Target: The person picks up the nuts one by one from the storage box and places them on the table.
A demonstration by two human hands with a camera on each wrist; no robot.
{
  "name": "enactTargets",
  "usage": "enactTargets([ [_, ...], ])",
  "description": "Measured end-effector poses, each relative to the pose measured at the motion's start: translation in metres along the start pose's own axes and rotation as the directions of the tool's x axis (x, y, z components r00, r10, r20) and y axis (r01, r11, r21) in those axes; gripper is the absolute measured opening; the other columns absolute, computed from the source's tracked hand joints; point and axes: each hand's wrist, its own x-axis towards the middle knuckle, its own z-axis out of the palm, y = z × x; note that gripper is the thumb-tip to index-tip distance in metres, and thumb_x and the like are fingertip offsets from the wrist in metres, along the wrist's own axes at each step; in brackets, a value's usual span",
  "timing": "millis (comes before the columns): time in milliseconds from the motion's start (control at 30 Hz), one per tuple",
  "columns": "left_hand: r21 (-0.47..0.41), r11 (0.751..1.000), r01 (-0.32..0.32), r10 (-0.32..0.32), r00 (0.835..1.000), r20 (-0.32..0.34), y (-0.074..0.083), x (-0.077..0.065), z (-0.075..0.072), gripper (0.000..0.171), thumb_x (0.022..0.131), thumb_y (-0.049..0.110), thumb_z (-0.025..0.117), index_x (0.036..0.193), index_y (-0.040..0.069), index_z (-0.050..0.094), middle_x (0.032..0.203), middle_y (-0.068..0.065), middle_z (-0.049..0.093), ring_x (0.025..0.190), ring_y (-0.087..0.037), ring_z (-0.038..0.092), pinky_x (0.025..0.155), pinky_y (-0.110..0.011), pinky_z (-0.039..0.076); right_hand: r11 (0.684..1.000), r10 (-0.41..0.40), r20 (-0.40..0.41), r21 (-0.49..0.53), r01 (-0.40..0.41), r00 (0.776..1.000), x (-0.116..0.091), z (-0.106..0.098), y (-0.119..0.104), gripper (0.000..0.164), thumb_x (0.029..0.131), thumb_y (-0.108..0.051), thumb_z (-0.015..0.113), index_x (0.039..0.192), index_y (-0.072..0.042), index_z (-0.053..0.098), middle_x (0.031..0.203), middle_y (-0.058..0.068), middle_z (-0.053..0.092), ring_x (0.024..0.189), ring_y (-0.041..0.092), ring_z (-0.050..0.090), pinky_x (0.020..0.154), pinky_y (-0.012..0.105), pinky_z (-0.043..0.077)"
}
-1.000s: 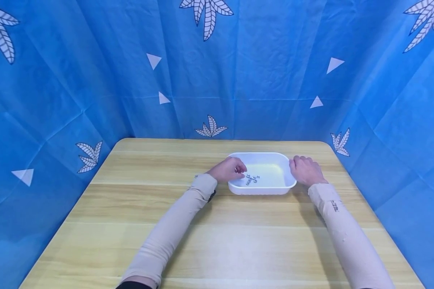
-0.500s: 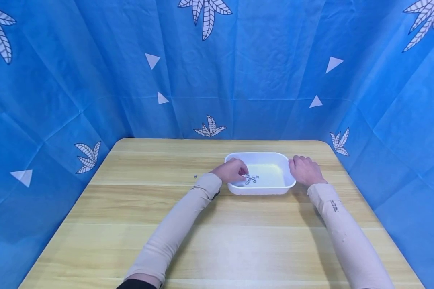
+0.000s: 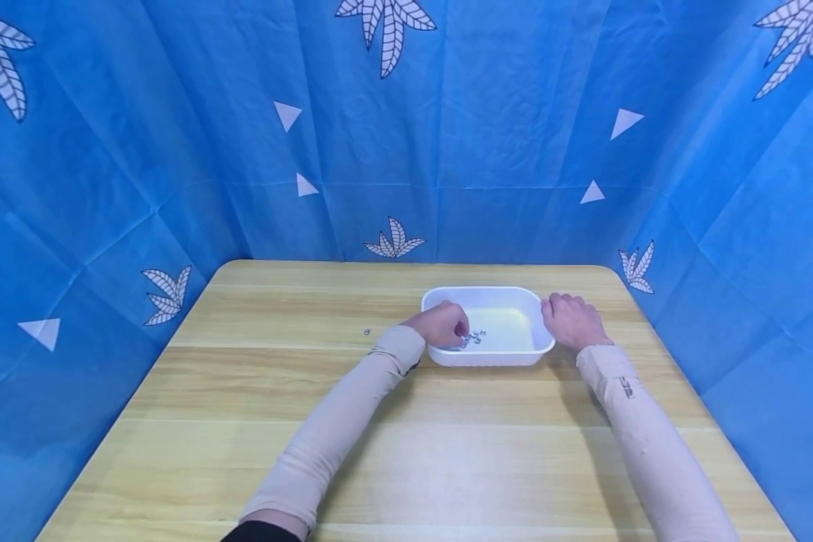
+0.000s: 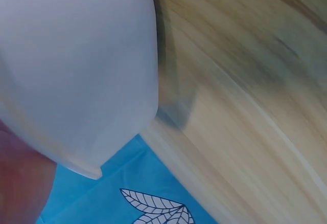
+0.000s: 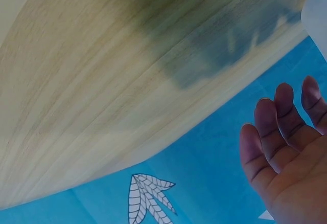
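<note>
Inside the tray (image 3: 494,360), I can't tell my left grip's (image 3: 443,324) hold. My right grip (image 3: 573,321) is slack, empty; sleeve print (image 3: 626,388) illegible.

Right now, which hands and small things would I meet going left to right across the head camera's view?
Lone shiny piece on the wooden table, left hand, cluster of shiny pieces in the white tray, right hand.

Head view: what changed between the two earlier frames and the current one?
The left hand moved rightward and down, further into the white tray, now hiding some silvery pieces; whether it holds one can't be seen. Its sleeve shifted along, leaving the lone piece on the table clear in view. The tray and right hand stayed as they were.
</note>
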Motion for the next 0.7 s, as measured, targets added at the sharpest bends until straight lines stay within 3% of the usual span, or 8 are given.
enactTargets([
  [500, 0.098, 0.995, 0.035, -0.037, 0.999, 0.027, 0.0051, 0.0019, -0.0005, 0.017, 0.088, 0.008, 0.073, 0.102, 0.011, 0.082, 0.106, -0.002, 0.078, 0.103, -0.016, 0.069, 0.093, -0.024, 0.057, 1.0, -0.005, -0.005, 0.003, 0.005, 1.0, -0.0017, -0.0022, -0.0017, 0.054, 0.11, -0.033, 0.027, 0.123, 0.007, 0.061, 0.12, 0.031, 0.066, 0.112, 0.053, 0.061, 0.094, 0.069, 0.05],
  [700, 0.127, 0.991, 0.034, -0.038, 0.999, 0.028, 0.0046, 0.0041, 0.0021, 0.01, 0.087, 0.009, 0.073, 0.092, 0.012, 0.081, 0.093, 0.0, 0.076, 0.089, -0.014, 0.066, 0.084, -0.024, 0.055, 1.0, -0.003, 0.002, 0.005, 0.003, 1.0, -0.0025, -0.0025, -0.0031, 0.055, 0.11, -0.034, 0.027, 0.124, 0.008, 0.061, 0.12, 0.031, 0.066, 0.112, 0.053, 0.061, 0.094, 0.069, 0.05],
])
